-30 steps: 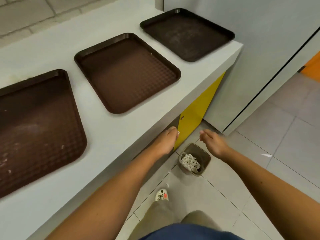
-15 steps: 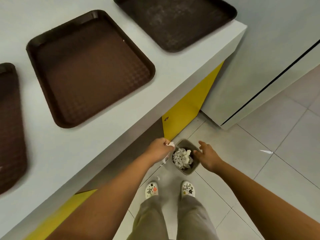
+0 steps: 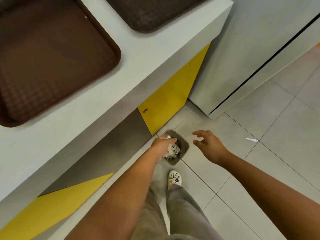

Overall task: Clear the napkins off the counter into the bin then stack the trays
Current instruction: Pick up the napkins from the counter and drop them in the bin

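The bin (image 3: 185, 144) stands on the floor (image 3: 259, 170) at 12 o'clock from the person's shoe (image 3: 175, 177), close to the foot of the desk (image 3: 138, 54). The left hand (image 3: 163, 145) hangs right above the bin's mouth with the fingers bent down. A white piece of napkin (image 3: 168, 136) shows at its far edge, but I cannot tell if the fingers pinch it or have let it go. The right hand (image 3: 209, 146) is at 3 o'clock of the bin, near but apart from it, fingers spread wide and holding nothing.

I think the danger is in the drop. The bin is small and already holds a heap of napkins (image 3: 174, 150), so a light piece may land on the rim or roll off the heap to the floor. A careless hand could also tip the bin. A white scrap (image 3: 252, 139) lies on the floor farther at 3 o'clock. If it is a napkin, which I cannot tell, it could be forgotten.

Counted: two hands, one bin, one shoe in view, one scrap. Two trays lie on the desk, well apart and not stacked: the near tray (image 3: 52, 58) at 10 o'clock and the far tray (image 3: 155, 13) at 12 o'clock, both cut by the picture's edge. The napkins in the bin cannot be counted
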Tool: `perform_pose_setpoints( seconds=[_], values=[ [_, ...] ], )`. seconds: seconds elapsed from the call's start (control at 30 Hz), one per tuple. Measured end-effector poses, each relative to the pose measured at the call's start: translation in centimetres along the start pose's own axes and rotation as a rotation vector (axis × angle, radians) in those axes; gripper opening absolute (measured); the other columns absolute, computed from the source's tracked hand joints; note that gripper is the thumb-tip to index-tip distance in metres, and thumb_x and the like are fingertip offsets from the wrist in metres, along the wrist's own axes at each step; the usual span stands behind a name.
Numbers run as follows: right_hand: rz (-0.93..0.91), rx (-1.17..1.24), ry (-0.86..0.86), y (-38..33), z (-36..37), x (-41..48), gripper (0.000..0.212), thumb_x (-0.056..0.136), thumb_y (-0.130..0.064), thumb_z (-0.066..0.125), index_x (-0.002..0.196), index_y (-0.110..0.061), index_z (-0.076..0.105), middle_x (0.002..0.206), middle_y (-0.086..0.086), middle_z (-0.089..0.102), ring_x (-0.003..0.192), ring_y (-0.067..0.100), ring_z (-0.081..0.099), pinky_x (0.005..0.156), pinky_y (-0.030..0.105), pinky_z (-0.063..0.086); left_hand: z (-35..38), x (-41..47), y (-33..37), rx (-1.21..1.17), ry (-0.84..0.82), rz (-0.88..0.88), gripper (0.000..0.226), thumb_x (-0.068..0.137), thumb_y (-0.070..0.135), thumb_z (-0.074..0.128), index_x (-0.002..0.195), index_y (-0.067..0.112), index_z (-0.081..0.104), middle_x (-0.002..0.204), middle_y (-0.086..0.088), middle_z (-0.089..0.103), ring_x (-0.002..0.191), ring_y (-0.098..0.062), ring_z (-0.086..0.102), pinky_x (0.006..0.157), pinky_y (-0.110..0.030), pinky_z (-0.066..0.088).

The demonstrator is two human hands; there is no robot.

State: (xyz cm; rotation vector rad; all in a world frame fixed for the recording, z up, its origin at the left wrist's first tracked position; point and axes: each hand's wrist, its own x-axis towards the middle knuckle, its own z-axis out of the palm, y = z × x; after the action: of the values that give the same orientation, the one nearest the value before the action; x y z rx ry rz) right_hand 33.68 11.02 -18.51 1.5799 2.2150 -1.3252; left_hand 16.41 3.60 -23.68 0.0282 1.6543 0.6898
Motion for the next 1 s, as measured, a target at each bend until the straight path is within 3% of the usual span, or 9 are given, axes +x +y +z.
perform_pose_setpoints(
  seconds=[0.2, 0.4, 0.5, 0.6, 0.77, 0.9, 1.0],
  values=[
    [-0.060, -0.017, 0.004, -1.1, -1.0, -0.1, 0.038, 0.100, -0.027, 0.049, 0.137, -0.018, 0.050, 0.134, 0.006, 0.046, 0.093, 0.013, 0.053, 0.084, 0.022, 0.039, -0.5, -0.7, 0.6, -0.079, 0.009, 0.020, 0.043, 0.089, 0.025, 0.069, 0.128, 0.009, 0.059, 0.123, -0.005, 0.060, 0.110, -0.022, 0.055, 0.097, -0.034, 0.045],
    [-0.178, 0.075, 0.021, -5.3, -2.0, -0.4, 0.032, 0.098, -0.024, 0.053, 0.130, -0.018, 0.056, 0.127, 0.005, 0.051, 0.096, 0.015, 0.056, 0.085, 0.024, 0.041, -3.4, -4.9, 2.9, -0.089, 0.120, 0.183, 0.019, 0.095, 0.015, 0.060, 0.113, 0.011, 0.063, 0.105, -0.007, 0.064, 0.092, -0.017, 0.060, 0.081, -0.029, 0.051],
    [-0.263, 0.086, 0.016, -7.7, -2.2, -1.0, 0.026, 0.096, -0.021, 0.057, 0.122, -0.019, 0.060, 0.118, 0.002, 0.056, 0.091, 0.013, 0.057, 0.074, 0.017, 0.040, -4.7, -7.8, 3.5, -0.023, 0.134, 0.302, 0.014, 0.094, 0.017, 0.060, 0.107, 0.015, 0.066, 0.099, -0.002, 0.068, 0.084, -0.012, 0.063, 0.078, -0.027, 0.052],
    [-0.337, 0.104, -0.004, -10.3, -2.1, -1.6, 0.025, 0.092, -0.019, 0.061, 0.118, -0.021, 0.062, 0.110, 0.002, 0.062, 0.088, 0.013, 0.059, 0.072, 0.015, 0.042, -6.0, -11.0, 3.8, 0.073, 0.153, 0.429, 0.009, 0.094, 0.020, 0.060, 0.098, 0.020, 0.067, 0.101, 0.003, 0.070, 0.079, -0.009, 0.066, 0.072, -0.026, 0.050],
    [-0.477, 0.091, -0.011, -15.2, -1.5, -3.6, 0.023, 0.089, -0.015, 0.065, 0.112, -0.021, 0.065, 0.101, -0.001, 0.065, 0.087, 0.015, 0.062, 0.075, 0.020, 0.048, -9.1, -16.8, 3.0, 0.121, 0.313, 0.623, 0.007, 0.091, 0.019, 0.062, 0.095, 0.020, 0.068, 0.087, 0.004, 0.068, 0.082, -0.012, 0.066, 0.065, -0.019, 0.043],
    [-0.591, 0.047, -0.032, -19.4, 0.2, -5.9, 0.022, 0.086, -0.016, 0.068, 0.107, -0.021, 0.066, 0.098, -0.001, 0.065, 0.081, 0.012, 0.061, 0.065, 0.003, 0.040, -12.5, -20.6, 1.1, 0.095, 0.391, 0.694, 0.012, 0.091, 0.017, 0.062, 0.086, 0.028, 0.063, 0.079, 0.005, 0.062, 0.082, -0.016, 0.064, 0.066, -0.021, 0.044],
    [-0.675, 0.049, -0.088, -22.5, 2.2, -8.0, 0.022, 0.085, -0.012, 0.070, 0.105, -0.020, 0.067, 0.098, 0.002, 0.066, 0.085, 0.019, 0.064, 0.074, 0.013, 0.046, -16.2, -23.2, -1.1, 0.066, 0.476, 0.731, 0.015, 0.091, 0.017, 0.063, 0.083, 0.030, 0.062, 0.080, 0.008, 0.061, 0.085, -0.020, 0.064, 0.076, -0.031, 0.048]
  ],
)
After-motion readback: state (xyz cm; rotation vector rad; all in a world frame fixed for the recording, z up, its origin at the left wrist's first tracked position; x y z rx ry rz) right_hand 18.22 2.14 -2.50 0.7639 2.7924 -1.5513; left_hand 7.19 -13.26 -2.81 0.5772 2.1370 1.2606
